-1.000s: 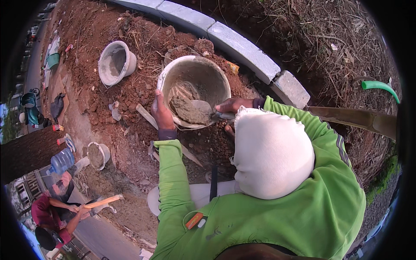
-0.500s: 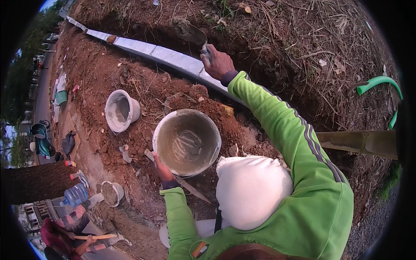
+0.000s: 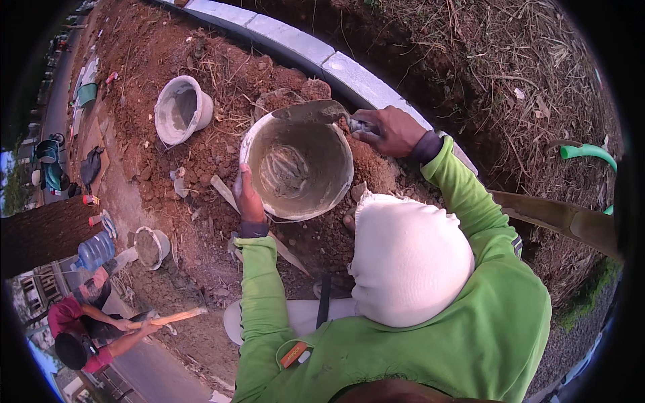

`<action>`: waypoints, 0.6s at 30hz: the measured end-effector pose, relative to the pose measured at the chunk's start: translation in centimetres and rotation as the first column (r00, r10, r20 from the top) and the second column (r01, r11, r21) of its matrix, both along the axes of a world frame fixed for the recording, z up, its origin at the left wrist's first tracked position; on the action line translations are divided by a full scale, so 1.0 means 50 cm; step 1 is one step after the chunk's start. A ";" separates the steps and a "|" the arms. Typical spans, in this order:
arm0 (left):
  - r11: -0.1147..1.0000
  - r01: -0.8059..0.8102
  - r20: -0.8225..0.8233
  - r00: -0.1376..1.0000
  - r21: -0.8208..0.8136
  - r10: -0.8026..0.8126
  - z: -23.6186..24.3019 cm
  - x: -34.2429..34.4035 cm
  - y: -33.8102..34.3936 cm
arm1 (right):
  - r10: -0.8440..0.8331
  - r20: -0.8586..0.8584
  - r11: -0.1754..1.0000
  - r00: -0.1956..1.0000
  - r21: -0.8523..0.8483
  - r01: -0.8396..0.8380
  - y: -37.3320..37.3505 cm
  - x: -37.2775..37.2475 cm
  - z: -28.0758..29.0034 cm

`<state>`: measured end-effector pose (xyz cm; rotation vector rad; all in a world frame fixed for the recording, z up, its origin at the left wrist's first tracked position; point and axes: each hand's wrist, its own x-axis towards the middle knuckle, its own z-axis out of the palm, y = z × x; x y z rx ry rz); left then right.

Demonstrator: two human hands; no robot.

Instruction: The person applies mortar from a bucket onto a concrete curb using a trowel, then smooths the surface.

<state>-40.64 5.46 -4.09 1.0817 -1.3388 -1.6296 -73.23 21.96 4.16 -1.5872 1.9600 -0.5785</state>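
Across the upper left and middle: red soil, loose and clumped. Pale kerb blocks arc from top centre-left down to the right. Co-worker at lower left, both hands on a wooden handle. Large bucket sits at frame centre — pale rim, walls smeared grey, streaked grey residue on the bottom. White medium bucket to its upper left, well apart, also grey-coated inside. Small bucket left of centre, grey mix in it; blue water jug near it, further left. Trowel: dirty blade over the big bucket's upper right rim — can't tell if touching. Right hand, right of that rim, has its fingers wrapped round the trowel handle. Left hand touches the bucket's lower left edge; most fingers hidden, can't tell how closed.
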 end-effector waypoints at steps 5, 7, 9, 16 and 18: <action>0.981 0.144 0.104 0.986 -0.128 -0.131 0.084 -0.093 0.042 | 0.072 -0.495 0.980 0.866 0.199 0.032 0.026 0.075 0.016; 0.960 0.210 0.198 0.965 -0.188 -0.172 0.086 -0.083 0.046 | 0.150 -0.517 0.959 0.843 0.284 0.003 0.019 0.094 0.012; 0.945 0.237 0.187 0.962 -0.225 -0.197 0.097 -0.079 0.056 | 0.248 -0.418 0.902 0.874 0.429 -0.051 0.026 0.123 0.012; 0.952 0.244 0.223 0.954 -0.185 -0.201 0.079 -0.074 0.059 | 0.356 0.492 0.828 0.794 0.228 -0.513 0.067 0.097 -0.147; 0.964 0.233 0.201 0.958 -0.126 -0.206 0.077 -0.063 0.055 | 0.371 0.421 0.896 0.828 0.072 -0.438 0.077 0.099 -0.174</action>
